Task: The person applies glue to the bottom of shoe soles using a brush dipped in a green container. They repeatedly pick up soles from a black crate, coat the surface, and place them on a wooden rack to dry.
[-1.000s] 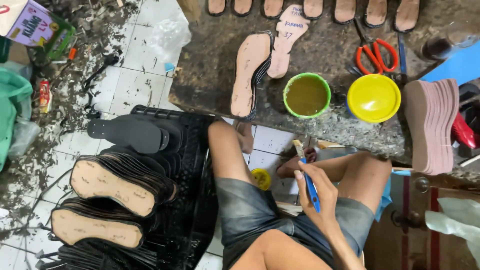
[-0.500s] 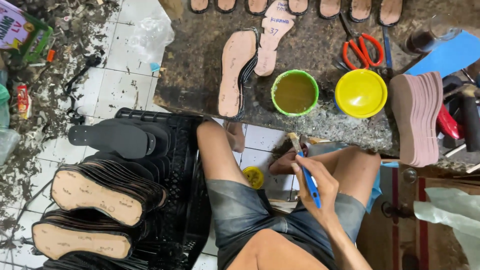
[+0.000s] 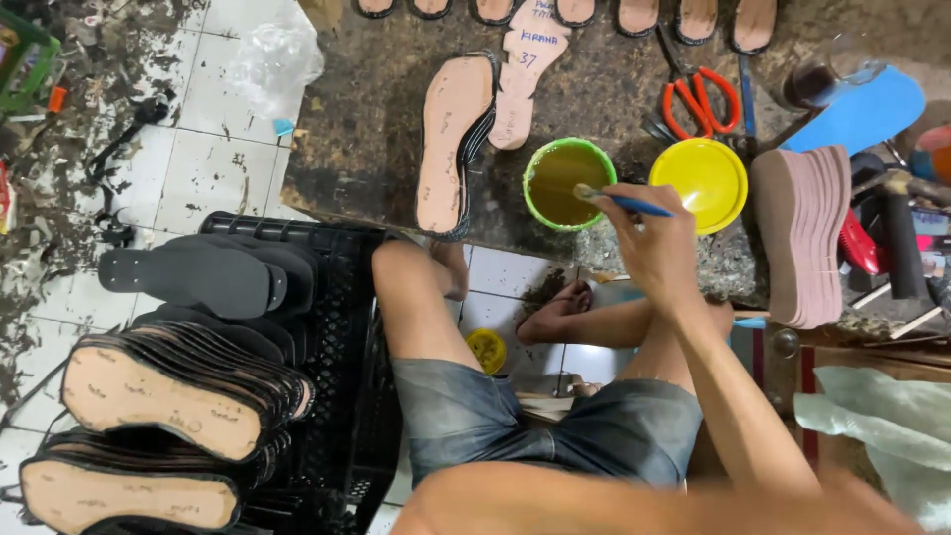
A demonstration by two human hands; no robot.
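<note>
Gripping a thin blue-handled brush (image 3: 622,203), my right hand (image 3: 656,248) dips its bristles into the green plastic bowl of brownish glue (image 3: 568,184) at centre frame. No left hand shows, so I cannot tell its state; the tan sole with black edging (image 3: 451,144) lies just left of the bowl, within easy reach.

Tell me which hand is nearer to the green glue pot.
Right. The right hand hovers just beside the green glue pot, holding a blue brush whose tip reaches over the glue. The left hand is not in view.

Green box (image 3: 22,59) top left — red packet (image 3: 6,198) (left edge).
</note>
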